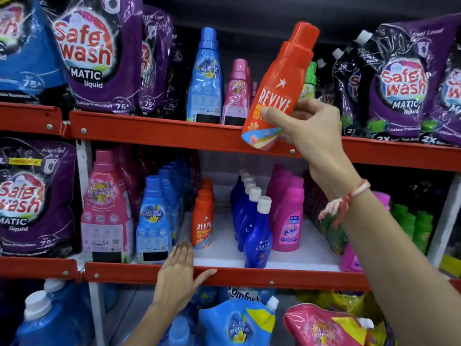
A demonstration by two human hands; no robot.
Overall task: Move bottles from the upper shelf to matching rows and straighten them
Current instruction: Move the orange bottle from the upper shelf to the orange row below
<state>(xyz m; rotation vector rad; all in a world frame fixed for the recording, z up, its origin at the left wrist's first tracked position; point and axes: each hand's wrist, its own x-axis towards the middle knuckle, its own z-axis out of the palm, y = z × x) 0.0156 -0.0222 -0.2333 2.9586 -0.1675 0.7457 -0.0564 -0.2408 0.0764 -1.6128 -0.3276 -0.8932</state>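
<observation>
In the upper centre-right of the frame, the right hand (303, 121) is closed around the lower body of an orange plastic Revive bottle with an orange cap (280, 88). The thumb lies across its label and the fingers wrap behind. The bottle is clear of the upper shelf, tilted with its cap leaning up and to the right, its base hanging in front of the red metal upper shelf rail (159, 131). That low grip looks chosen to leave the bottom free for setting down.

Its matching row sits lower, in the centre of the frame: a short line of small orange Revive bottles (202, 218) on the white middle shelf board (294, 258), between the blue All Day Freshness bottles (152, 221) and the dark blue Ujala bottles with white caps (254, 233). There is bare board in front of that row (room enough, I judge, for one more).

The left hand (178, 270) holds nothing; it lies open and flat on the front edge of the middle shelf, just left of the orange row, thumb on the red lower rail (274, 277), probably for steadying.

A tall blue bottle (205, 78) and pink bottles (237, 93) stand on the upper shelf, likely next to go.
</observation>
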